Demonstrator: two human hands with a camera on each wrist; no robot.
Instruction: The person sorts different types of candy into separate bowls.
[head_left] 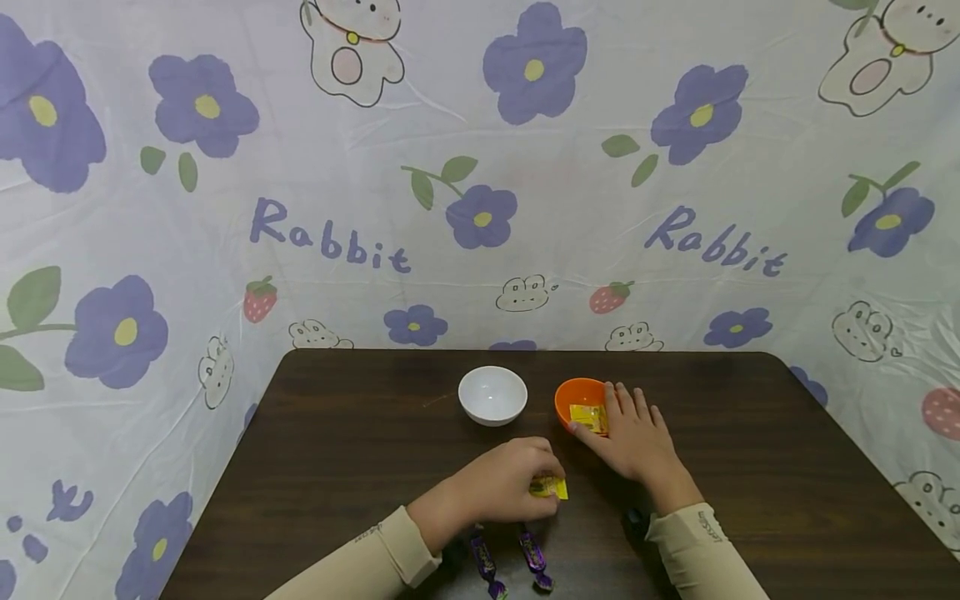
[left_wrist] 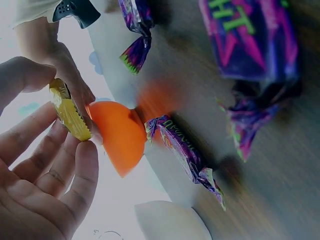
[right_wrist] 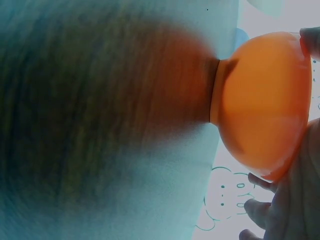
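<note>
Yellow packet (head_left: 551, 487): It is in the left grip (head_left: 510, 483), on the near side of the orange bowl (head_left: 577, 392) and apart from it. It looks small and light, so a soft pinch is probably all it needs.
Orange bowl: It stands upright on the bench (head_left: 337, 467). The right grip (head_left: 637, 446) is on its rim, most likely to stop it from sliding or tipping.
Packet in the bowl (head_left: 588, 419): At least one more yellow one lies inside. The bowl's sides should keep it from slipping away.
White bowl (head_left: 492, 396): It stands upright to the left of the orange bowl, near but not touching. Nobody is holding it. That spot seems easy to reach.
Purple wrapped sweets (head_left: 534, 557): They lie loose on the bench, closer to the person than the bowls. Two show from the head, and three from the left wrist. Being this near, they are probably easy to pick up.
Left grip: It is nearly closed. The thumb and fingertips pinch the yellow packet between them, and the wrist view shows it edge-on.
Right grip: It is spread wide. The thumb touches the near rim and the long, mostly straight fingers lie along the far side. How hard it presses, I cannot tell.
</note>
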